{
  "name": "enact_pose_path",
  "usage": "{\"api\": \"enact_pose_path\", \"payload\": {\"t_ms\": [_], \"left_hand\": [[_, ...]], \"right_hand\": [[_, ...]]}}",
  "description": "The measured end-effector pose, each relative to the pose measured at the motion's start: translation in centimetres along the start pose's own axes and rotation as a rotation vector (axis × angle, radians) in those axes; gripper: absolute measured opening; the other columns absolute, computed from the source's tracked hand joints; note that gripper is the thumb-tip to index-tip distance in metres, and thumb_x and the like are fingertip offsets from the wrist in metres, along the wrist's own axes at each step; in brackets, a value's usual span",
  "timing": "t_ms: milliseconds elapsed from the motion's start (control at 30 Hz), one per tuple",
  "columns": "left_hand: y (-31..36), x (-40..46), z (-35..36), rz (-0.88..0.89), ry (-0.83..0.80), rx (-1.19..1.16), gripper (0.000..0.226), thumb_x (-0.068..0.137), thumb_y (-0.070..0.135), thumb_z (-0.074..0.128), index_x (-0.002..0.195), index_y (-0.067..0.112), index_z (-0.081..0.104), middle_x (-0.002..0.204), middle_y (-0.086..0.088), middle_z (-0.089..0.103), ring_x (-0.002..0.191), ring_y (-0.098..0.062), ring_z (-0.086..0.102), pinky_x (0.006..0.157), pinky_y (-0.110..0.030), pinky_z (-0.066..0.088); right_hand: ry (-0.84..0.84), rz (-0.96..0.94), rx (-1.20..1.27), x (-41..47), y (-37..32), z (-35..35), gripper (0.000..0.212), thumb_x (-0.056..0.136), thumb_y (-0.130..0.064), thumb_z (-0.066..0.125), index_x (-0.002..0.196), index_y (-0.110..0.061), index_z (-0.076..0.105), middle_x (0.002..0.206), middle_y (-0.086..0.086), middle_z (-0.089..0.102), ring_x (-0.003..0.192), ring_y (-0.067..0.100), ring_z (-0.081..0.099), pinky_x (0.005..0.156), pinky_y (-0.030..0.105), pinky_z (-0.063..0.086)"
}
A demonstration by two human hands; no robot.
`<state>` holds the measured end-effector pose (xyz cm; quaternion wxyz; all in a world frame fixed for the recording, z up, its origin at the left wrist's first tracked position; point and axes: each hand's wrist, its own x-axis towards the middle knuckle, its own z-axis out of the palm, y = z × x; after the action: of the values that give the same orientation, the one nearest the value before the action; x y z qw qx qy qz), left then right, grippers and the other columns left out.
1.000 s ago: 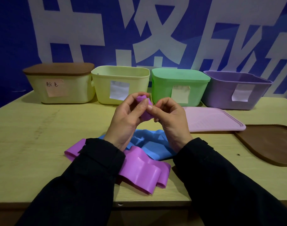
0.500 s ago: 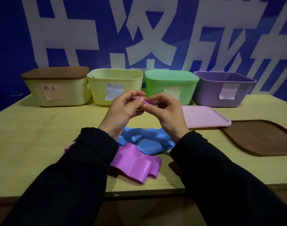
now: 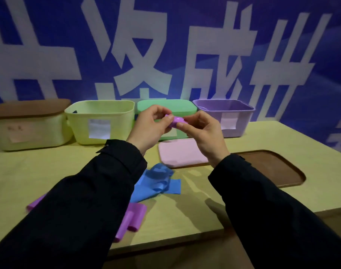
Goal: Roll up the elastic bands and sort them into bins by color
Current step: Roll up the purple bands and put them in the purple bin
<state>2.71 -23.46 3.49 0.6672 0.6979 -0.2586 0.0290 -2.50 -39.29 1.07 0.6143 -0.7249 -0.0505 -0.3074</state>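
Both hands are raised above the desk (image 3: 282,144), and between them sits a small rolled purple elastic band (image 3: 177,121), pinched from either side: the left hand (image 3: 149,129) curls its thumb and fingers round the roll's left end, the right hand (image 3: 201,133) pinches its right end. The roll's long axis runs roughly left to right. The open purple bin (image 3: 224,117) stands just behind and to the right of the roll, beyond the right hand, so the right hand is the nearer one for a drop; the move would likely be forward and rightward over the bin's near rim. The green bin (image 3: 165,107) directly behind the hands wears its lid. On the desk below lie a loose blue elastic band (image 3: 158,181) and another purple elastic band (image 3: 132,218), not yet rolled.
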Motion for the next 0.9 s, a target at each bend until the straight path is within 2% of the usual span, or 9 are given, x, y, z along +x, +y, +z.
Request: {"api": "enact_pose_path", "payload": {"t_ms": [100,200,300,400,500,633,733,833,900], "left_hand": [[-0.8,2.5,3.6,0.041,-0.031,0.196,0.009,0.098,0.021,0.065,0.105,0.015,0.068,0.101,-0.002,0.073,0.098,-0.018,0.069,0.091,-0.04,0.058],[-1.4,4.6,7.0,0.11,-0.052,0.304,0.007,0.097,0.026,0.066,0.1,0.021,0.07,0.092,0.008,0.068,0.089,-0.014,0.066,0.086,-0.039,0.057],[-2.0,6.7,10.1,0.124,-0.071,0.31,0.004,0.095,0.028,0.069,0.097,0.024,0.067,0.093,0.008,0.066,0.092,-0.02,0.067,0.083,-0.041,0.059],[-2.8,8.7,12.6,0.114,-0.02,0.301,0.013,0.091,0.03,0.074,0.086,0.026,0.063,0.089,0.004,0.066,0.086,-0.024,0.069,0.08,-0.046,0.061],[-3.2,10.7,14.7,0.132,0.051,0.284,0.015,0.088,0.03,0.077,0.082,0.027,0.064,0.083,0.008,0.066,0.081,-0.022,0.069,0.078,-0.046,0.061],[-3.6,14.5,17.1,0.149,0.023,0.386,0.011,0.092,0.029,0.073,0.09,0.019,0.068,0.092,0.003,0.068,0.088,-0.019,0.067,0.082,-0.04,0.06],[-4.5,16.6,17.4,0.122,-0.034,0.442,0.011,0.097,0.024,0.067,0.101,0.016,0.074,0.102,0.001,0.071,0.098,-0.019,0.066,0.088,-0.036,0.056],[-5.5,17.1,16.9,0.182,-0.031,0.524,0.016,0.1,0.022,0.06,0.108,0.016,0.073,0.113,0.001,0.068,0.105,-0.017,0.061,0.092,-0.034,0.052],[-6.1,16.9,16.5,0.214,-0.021,0.533,0.015,0.101,0.021,0.059,0.107,0.017,0.072,0.112,0.002,0.063,0.102,-0.015,0.058,0.089,-0.032,0.051]], "right_hand": [[0.052,0.022,-0.069,1.4,0.7,-3.6,0.027,0.08,-0.015,0.084,0.095,0.001,0.067,0.091,0.014,0.074,0.079,0.013,0.068,0.073,0.025,0.056],[0.079,0.037,-0.165,2.8,1.7,-6.9,0.024,0.082,-0.02,0.083,0.094,-0.004,0.07,0.089,0.006,0.075,0.079,0.011,0.069,0.072,0.023,0.057],[0.11,0.039,-0.271,4.5,3.3,-9.8,0.021,0.083,-0.026,0.082,0.091,-0.009,0.071,0.087,0.002,0.075,0.082,0.015,0.07,0.074,0.029,0.06],[0.126,0.049,-0.382,6.6,5.0,-12.1,0.02,0.084,-0.033,0.081,0.087,-0.016,0.072,0.084,-0.004,0.075,0.082,0.017,0.07,0.078,0.042,0.06],[0.153,0.042,-0.493,8.9,6.1,-13.3,0.019,0.087,-0.039,0.076,0.089,-0.02,0.073,0.086,-0.008,0.074,0.082,0.011,0.069,0.079,0.042,0.06],[0.26,0.024,-0.507,12.1,7.0,-14.2,0.019,0.087,-0.033,0.078,0.096,-0.019,0.069,0.091,-0.007,0.072,0.085,0.006,0.068,0.084,0.032,0.061],[0.301,0.007,-0.556,14.0,8.1,-14.5,0.02,0.089,-0.032,0.076,0.098,-0.02,0.064,0.096,-0.005,0.072,0.088,0.009,0.068,0.084,0.029,0.06],[0.319,-0.036,-0.702,15.7,9.9,-14.3,0.016,0.092,-0.037,0.071,0.097,-0.025,0.061,0.099,-0.005,0.073,0.092,0.014,0.068,0.085,0.035,0.059],[0.306,-0.05,-0.822,16.6,10.9,-14.0,0.013,0.095,-0.037,0.067,0.096,-0.026,0.061,0.098,-0.005,0.072,0.095,0.018,0.066,0.101,0.043,0.05]]}}
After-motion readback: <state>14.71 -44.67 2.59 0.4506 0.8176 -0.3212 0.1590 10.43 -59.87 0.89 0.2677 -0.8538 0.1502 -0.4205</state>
